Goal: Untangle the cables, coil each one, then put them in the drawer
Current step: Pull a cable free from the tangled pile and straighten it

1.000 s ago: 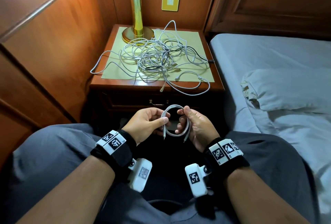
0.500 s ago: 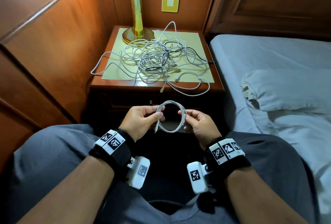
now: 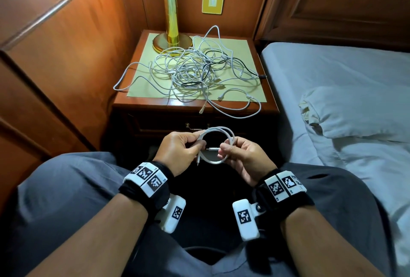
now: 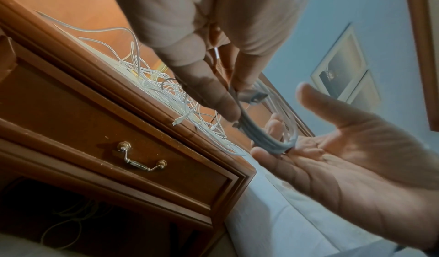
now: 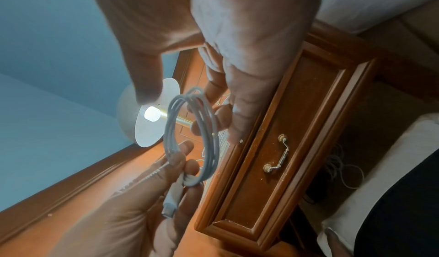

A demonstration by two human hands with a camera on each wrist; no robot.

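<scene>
No readable text in any view.
Black-and-white square code markers on the left wristband [image 3: 146,176], right wristband [image 3: 284,185] and both wrist cameras [image 3: 176,213] [image 3: 245,218]: patterns only. Tiny characters beside the wristband markers, too small to read. Yellow wall plate [image 3: 213,1] carries no legible marking. Cables, drawer, lamp unlabelled.

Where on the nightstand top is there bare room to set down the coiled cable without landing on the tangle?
Room is scarce. The cable tangle covers the middle of the mat and trails over the front edge. Bare patches: the mat's back right corner, bordered by the wall and the bed, and a smaller strip at the front left corner. The lamp base blocks the back left.
</scene>
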